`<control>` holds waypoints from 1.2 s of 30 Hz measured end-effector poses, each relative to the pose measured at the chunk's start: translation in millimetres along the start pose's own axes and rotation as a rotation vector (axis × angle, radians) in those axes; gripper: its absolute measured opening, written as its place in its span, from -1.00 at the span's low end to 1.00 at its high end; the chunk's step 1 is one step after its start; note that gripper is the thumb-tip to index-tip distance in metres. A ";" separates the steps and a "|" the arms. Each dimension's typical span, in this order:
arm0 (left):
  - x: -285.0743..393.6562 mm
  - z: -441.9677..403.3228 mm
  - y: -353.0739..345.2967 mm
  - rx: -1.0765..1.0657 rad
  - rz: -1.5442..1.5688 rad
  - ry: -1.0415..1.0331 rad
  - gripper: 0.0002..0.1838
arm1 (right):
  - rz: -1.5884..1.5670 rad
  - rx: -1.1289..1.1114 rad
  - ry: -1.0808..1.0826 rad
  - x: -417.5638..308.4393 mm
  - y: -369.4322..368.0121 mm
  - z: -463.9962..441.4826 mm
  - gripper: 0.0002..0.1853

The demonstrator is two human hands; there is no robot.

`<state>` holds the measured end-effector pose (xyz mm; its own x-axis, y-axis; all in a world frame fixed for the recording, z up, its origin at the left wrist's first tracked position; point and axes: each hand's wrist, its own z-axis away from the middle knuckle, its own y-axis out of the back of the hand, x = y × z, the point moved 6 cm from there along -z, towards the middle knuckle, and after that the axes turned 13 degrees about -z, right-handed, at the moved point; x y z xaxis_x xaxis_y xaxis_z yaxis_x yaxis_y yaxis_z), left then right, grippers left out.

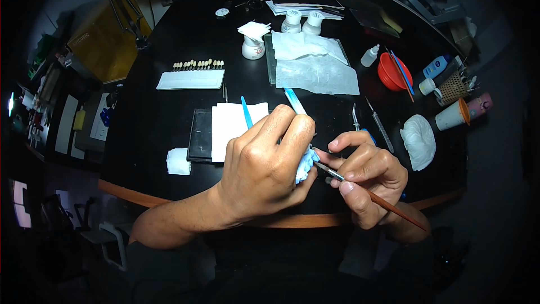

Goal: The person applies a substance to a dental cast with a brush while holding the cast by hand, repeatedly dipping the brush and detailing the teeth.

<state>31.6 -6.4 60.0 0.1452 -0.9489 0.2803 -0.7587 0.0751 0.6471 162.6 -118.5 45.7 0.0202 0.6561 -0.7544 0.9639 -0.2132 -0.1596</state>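
My left hand (264, 160) is closed, back of the hand up, around a light blue, lumpy piece like a small dental model (307, 166). My right hand (368, 177) pinches a thin brush (394, 208) with a reddish-brown handle and metal ferrule. Its tip touches or nearly touches the model's right side. A blue pointed stick (246, 112) and a blue-and-white handle (293, 101) stick out beyond my left knuckles; whether that hand holds them I cannot tell. Behind my left hand lies a white paper pad (225, 129) on a black tray (200, 135).
A tooth shade guide (191, 79) lies at the left. White jars (253, 49) and paper sheets (318, 73) are at the back. To the right are a red bowl (394, 71), a scalpel-like tool (379, 125), crumpled tissue (419, 142) and a cup (451, 115). Folded tissue (179, 161) sits front left.
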 end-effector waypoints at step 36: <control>-11.4 3.1 -11.2 -0.098 0.151 0.181 -0.59 | 0.201 -0.090 0.123 1.6 -6.3 2.4 -0.86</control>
<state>36.5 2.6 47.3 0.1530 -0.8552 0.4953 -0.7165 0.2492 0.6515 155.9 -117.8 44.0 0.2412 0.6915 -0.6809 0.9568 -0.2866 0.0479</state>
